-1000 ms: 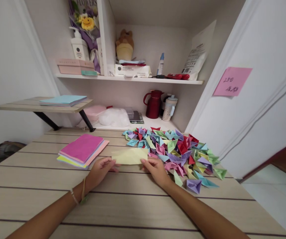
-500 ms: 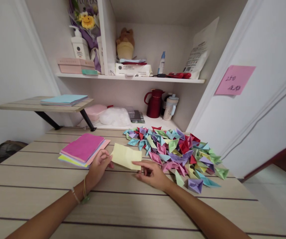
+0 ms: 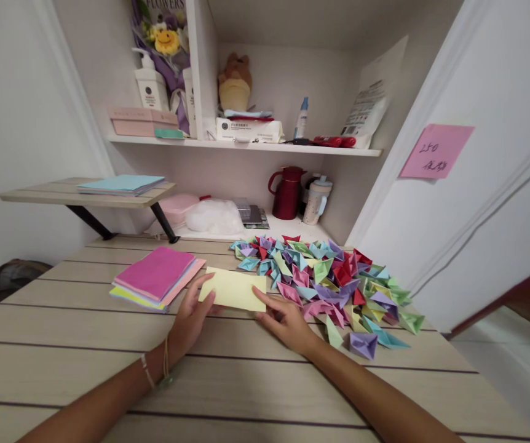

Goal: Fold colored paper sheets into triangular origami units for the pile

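A pale yellow folded paper (image 3: 235, 289) lies on the wooden table (image 3: 228, 381) in front of me. My left hand (image 3: 191, 317) holds its left edge, fingers pinched on the near left corner. At the paper's near right corner my right hand (image 3: 286, 320) pinches the edge with thumb and forefinger. A stack of coloured sheets (image 3: 157, 277) with a magenta one on top sits just left of my left hand. A heap of folded paper boats (image 3: 329, 280) in several colours spreads to the right of my right hand.
A white wall with a pink note (image 3: 435, 151) runs along the right. Behind the table a shelf holds a red jug (image 3: 287, 192), a cup (image 3: 315, 200) and a plastic bag. A small side shelf (image 3: 85, 194) with blue sheets juts out at the left.
The yellow paper was lifted and turned by my left hand, then laid flat again as a wider rectangle. My right hand let go briefly and now pinches its right corner.
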Demonstrator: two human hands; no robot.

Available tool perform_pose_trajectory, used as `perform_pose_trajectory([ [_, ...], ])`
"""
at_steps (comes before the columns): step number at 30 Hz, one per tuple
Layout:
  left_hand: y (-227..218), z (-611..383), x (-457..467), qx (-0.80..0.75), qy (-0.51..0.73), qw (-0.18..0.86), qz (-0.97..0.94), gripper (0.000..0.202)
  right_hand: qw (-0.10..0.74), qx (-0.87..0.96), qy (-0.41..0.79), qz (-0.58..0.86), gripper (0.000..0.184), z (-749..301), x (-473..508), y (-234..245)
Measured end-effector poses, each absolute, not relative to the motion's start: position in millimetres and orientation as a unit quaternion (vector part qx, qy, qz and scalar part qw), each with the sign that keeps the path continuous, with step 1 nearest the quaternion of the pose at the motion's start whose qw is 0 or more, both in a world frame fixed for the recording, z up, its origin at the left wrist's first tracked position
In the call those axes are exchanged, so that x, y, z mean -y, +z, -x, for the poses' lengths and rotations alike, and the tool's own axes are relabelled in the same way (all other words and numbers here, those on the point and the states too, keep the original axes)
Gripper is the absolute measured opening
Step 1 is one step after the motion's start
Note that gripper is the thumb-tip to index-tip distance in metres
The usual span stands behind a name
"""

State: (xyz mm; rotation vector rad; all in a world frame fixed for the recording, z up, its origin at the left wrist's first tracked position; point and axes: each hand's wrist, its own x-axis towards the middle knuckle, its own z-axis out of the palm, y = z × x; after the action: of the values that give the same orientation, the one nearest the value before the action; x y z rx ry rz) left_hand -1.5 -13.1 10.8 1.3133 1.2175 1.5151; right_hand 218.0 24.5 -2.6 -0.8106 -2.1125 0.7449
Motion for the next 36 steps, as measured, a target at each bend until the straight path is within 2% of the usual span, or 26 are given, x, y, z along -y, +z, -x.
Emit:
perform_pose_trajectory([
  [4,10.2,5.6,11.5,-0.505,0.593,0.348,-0.521,0.039,0.363,0.835,0.274,0.311,0.052,-217.5,-23.5,-1.6],
  [9,12.5,1.3,16.4,-0.484,0.494,0.396,-0.604,0.031,0.368,0.825,0.291,0.316,0.062,-217.0,-24.0,-3.3],
  [14,8.1,1.9,12.1,-0.473,0.484,0.423,-0.603,0.036,0.346,0.825,0.352,0.275,0.062,-216.3,-22.7,-3.6],
  [18,4.1,4.2,10.8,-0.447,0.463,0.441,-0.626,0.038,0.378,0.796,0.373,0.291,0.048,-216.4,-24.8,-3.2],
  [22,2.6,4.7,10.9,-0.461,0.459,0.407,-0.641,0.027,0.402,0.771,0.402,0.285,0.027,-217.2,-28.7,-3.8],
  [26,2.9,4.7,9.6,-0.475,0.476,0.372,-0.640,0.011,0.414,0.757,0.421,0.281,0.031,-217.0,-29.5,-3.2],
  [30,2.2,6.4,9.5,-0.477,0.477,0.355,-0.647,0.012,0.423,0.735,0.429,0.310,0.023,-216.5,-28.9,-2.0],
  [33,0.3,7.9,9.7,-0.479,0.459,0.336,-0.669,0.019,0.428,0.697,0.454,0.354,0.026,-213.6,-27.2,-3.1],
  [36,0.1,6.9,9.7,-0.496,0.468,0.328,-0.653,0.014,0.456,0.635,0.512,0.357,0.027,-205.2,-22.1,-6.1],
])
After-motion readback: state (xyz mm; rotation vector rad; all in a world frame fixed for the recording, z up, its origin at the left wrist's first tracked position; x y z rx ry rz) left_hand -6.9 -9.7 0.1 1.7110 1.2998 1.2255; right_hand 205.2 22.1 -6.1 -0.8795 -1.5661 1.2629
